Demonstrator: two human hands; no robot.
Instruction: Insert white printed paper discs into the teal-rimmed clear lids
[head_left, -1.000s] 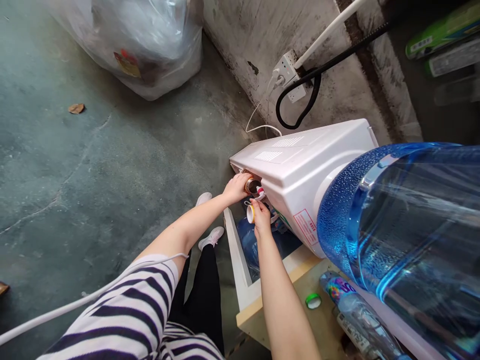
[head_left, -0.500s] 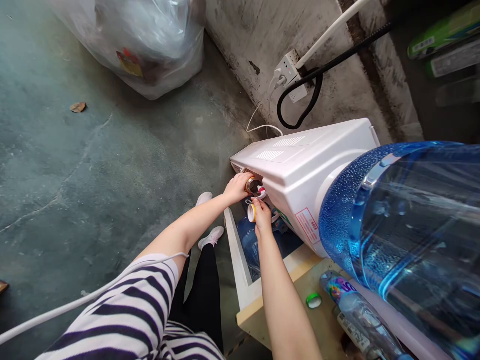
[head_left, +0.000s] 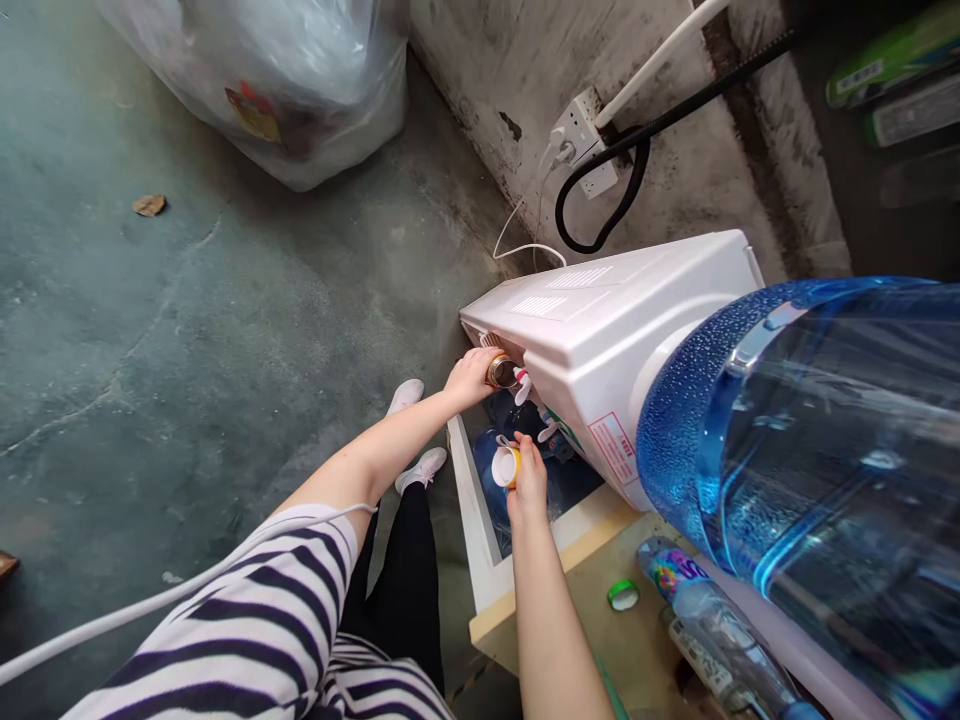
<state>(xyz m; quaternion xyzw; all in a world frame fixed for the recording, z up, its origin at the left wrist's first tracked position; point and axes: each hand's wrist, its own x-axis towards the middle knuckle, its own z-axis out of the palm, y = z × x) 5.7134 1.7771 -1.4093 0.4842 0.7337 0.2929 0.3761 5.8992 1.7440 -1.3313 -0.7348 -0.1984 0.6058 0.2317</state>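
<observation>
My left hand (head_left: pixel 469 376) is wrapped round an open-mouthed bottle (head_left: pixel 502 372) with an orange-brown side. Its mouth is right beside the red-and-white tap (head_left: pixel 522 384) of the white water dispenser (head_left: pixel 637 300). Whether water is running cannot be made out. Lower down, my right hand (head_left: pixel 529 478) grips a yellow bottle cap (head_left: pixel 507 466) with a white inside and a small carrying loop. That hand is apart from the taps. A second, pale tap (head_left: pixel 549 430) sticks out nearer to me.
A large blue water jug (head_left: pixel 795 430) sits on the dispenser. Plastic bottles (head_left: pixel 712 610) and a green tape roll (head_left: pixel 622 596) lie on the table at right. A power strip (head_left: pixel 586 140) hangs by the wall. A filled plastic bag (head_left: pixel 300 90) stands on the floor.
My right hand has drawn back from the red-and-white tap towards me, still with the yellow cap in it. My left hand keeps the bottle at the tap, nearly unmoved.
</observation>
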